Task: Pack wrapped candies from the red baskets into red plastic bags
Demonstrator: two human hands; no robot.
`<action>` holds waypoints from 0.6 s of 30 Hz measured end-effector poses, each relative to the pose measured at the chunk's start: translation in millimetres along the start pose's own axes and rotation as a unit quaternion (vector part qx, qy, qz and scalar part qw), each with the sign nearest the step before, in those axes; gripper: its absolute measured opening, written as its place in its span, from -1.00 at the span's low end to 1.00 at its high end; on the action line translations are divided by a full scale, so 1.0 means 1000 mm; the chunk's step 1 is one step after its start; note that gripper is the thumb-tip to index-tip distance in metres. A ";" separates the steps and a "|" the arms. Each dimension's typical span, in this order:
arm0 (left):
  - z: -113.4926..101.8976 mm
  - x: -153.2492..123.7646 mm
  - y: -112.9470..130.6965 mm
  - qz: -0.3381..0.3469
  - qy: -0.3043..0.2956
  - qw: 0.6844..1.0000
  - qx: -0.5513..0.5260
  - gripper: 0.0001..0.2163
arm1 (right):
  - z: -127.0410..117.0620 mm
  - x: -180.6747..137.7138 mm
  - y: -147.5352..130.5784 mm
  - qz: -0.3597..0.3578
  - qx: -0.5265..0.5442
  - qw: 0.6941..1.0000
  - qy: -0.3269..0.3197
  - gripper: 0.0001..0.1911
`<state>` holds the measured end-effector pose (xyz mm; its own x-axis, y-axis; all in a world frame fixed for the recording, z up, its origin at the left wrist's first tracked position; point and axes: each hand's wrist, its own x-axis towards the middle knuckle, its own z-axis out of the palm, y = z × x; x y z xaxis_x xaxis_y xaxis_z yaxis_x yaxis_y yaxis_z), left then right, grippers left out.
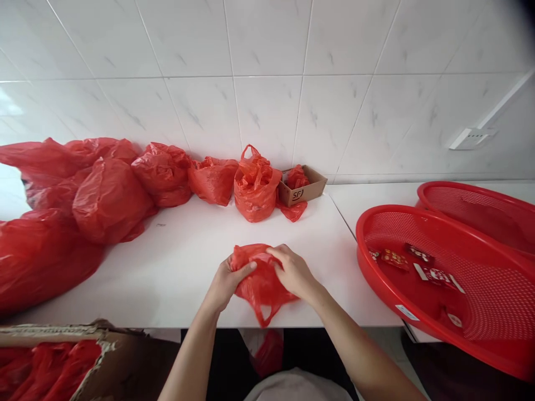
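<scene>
Several bulging red bags lay heaped at the far left of the white table, contents hidden, the outermost running out of view. In front, a torn-edged carton, cut off below, held crumpled red plastic. Smaller filled bags lined the tiled wall. The left hand pinched a thin bag, thumb on top, other fingers mostly hidden. I noted this bag near the table's front edge, its handle loop pointing toward the person; long axis apparently wall-to-body, though crumpling made that hard to judge. The right hand gripped its other side. Beyond: a small SF-marked box. At right, a red basket contained wrapped packets, lettering illegible; a second basket was partly blocked.
</scene>
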<state>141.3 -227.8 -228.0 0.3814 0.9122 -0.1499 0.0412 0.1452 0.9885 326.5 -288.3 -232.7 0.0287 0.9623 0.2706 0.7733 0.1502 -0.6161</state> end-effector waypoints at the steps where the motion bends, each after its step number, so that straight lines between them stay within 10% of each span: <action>1: -0.008 0.001 -0.001 -0.008 -0.014 0.998 0.060 -0.68 | -0.002 0.000 0.010 0.025 0.011 1.000 -0.003 -0.50; 9: -0.055 0.010 -0.014 0.007 0.190 0.929 0.318 -0.72 | -0.031 -0.016 0.039 0.175 0.015 0.984 -0.016 -0.40; 13: -0.032 -0.002 -0.016 0.047 0.158 0.941 0.295 -0.76 | -0.049 -0.035 0.011 0.136 -0.013 0.990 -0.018 -0.41; 18: -0.031 -0.012 -0.025 0.043 0.107 0.970 0.215 -0.66 | -0.139 -0.105 0.000 0.054 -0.082 0.991 0.086 -0.50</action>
<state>107.6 -230.2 -251.4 0.2018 0.9792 -0.0221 0.4164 -0.0653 0.9068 411.4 -420.7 -158.4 0.2143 0.9154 0.3407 0.8523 -0.0049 -0.5230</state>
